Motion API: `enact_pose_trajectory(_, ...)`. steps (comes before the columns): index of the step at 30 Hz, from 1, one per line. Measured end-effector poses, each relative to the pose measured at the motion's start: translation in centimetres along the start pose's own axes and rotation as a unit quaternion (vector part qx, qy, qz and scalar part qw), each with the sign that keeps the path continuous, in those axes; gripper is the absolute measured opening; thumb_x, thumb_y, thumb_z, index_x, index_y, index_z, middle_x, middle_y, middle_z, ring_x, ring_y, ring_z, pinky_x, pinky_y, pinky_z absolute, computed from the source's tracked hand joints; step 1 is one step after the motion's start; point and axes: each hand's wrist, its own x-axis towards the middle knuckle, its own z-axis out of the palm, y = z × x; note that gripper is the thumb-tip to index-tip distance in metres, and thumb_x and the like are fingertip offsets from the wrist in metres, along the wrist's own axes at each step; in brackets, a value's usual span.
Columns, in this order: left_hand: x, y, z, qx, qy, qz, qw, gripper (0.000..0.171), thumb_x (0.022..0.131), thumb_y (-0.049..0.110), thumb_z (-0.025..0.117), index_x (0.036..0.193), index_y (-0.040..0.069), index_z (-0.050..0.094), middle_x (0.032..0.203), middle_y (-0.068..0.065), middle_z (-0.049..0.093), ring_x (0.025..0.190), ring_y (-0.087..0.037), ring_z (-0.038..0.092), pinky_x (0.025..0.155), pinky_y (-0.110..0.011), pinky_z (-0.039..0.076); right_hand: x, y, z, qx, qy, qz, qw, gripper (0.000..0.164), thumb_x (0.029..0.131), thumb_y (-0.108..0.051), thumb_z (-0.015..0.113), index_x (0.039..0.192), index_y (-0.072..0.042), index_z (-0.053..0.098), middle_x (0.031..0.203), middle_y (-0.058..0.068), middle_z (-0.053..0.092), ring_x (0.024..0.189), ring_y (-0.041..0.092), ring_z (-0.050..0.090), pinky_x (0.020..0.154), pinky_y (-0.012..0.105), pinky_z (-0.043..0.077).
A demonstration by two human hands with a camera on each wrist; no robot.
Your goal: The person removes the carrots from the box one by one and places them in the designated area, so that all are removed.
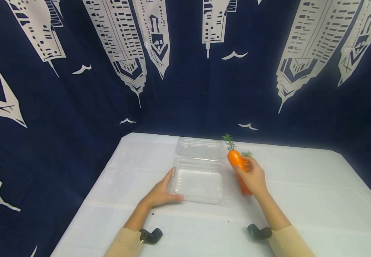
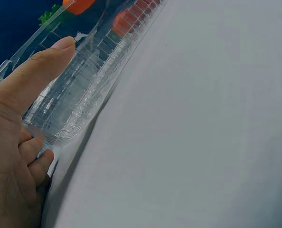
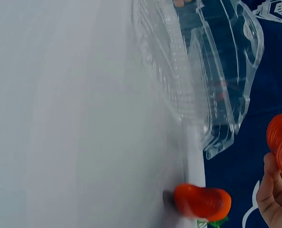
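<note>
The left hand [image 1: 161, 193] grips the near-left corner of the open clear box [image 1: 199, 184] on the white table [image 1: 301, 200]. Just right of the box, the right hand [image 1: 253, 175] holds a carrot [image 1: 236, 160], its greens pointing far.

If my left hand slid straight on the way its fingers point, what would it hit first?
Nothing new: your left hand already touches the clear plastic container, so it would just push the tray's near left corner.
</note>
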Motion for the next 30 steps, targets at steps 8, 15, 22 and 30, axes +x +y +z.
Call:
enact_pose_trajectory(8, 0.0, -0.1, 0.1, 0.0, 0.0, 0.001, 1.0, 0.124, 0.066, 0.048, 0.087, 0.158, 0.016, 0.012, 0.158, -0.019, 0.022, 0.139, -0.043, 0.029, 0.108, -0.062, 0.029, -0.1, 1.3, -1.7, -0.028, 0.011, 0.018, 0.999, 0.053, 0.093, -0.029, 0.064, 0.135, 0.0, 0.048, 0.115, 0.027, 0.06, 0.099, 0.038, 0.06, 0.079, 0.036, 0.054)
enact_pose_trajectory(15, 0.0, -0.1, 0.1, 0.001, -0.001, 0.002, 1.0, 0.124, 0.065, 0.048, 0.088, 0.158, 0.016, 0.012, 0.158, -0.019, 0.022, 0.139, -0.043, 0.03, 0.108, -0.062, 0.029, -0.1, 2.6, -3.1, -0.028, 0.03, 0.03, 0.999, 0.051, 0.094, -0.025, 0.062, 0.136, 0.0, 0.048, 0.113, 0.026, 0.061, 0.095, 0.035, 0.062, 0.067, 0.018, 0.049)
enact_pose_trajectory(22, 0.0, 0.0, -0.1, 0.005, 0.001, -0.004, 1.0, 0.125, 0.064, 0.049, 0.087, 0.158, 0.016, 0.012, 0.159, -0.017, 0.02, 0.14, -0.042, 0.028, 0.109, -0.061, 0.028, 0.1, 3.6, -4.2, -0.037, 0.045, 0.058, 0.997, 0.054, 0.095, -0.028, 0.06, 0.137, 0.001, 0.045, 0.117, 0.028, 0.059, 0.1, 0.037, 0.059, 0.07, 0.023, 0.05)
enact_pose_trajectory(30, 0.0, 0.0, 0.0, 0.0, -0.001, -0.008, 1.0, 0.125, 0.065, 0.05, 0.087, 0.158, 0.018, 0.012, 0.159, -0.017, 0.02, 0.14, -0.042, 0.028, 0.109, -0.062, 0.028, 0.0, 4.9, -5.6, -0.051, 0.057, 0.09, 0.993, 0.057, 0.096, -0.033, 0.056, 0.138, 0.003, 0.043, 0.118, 0.029, 0.057, 0.1, 0.039, 0.059, 0.073, 0.029, 0.053)
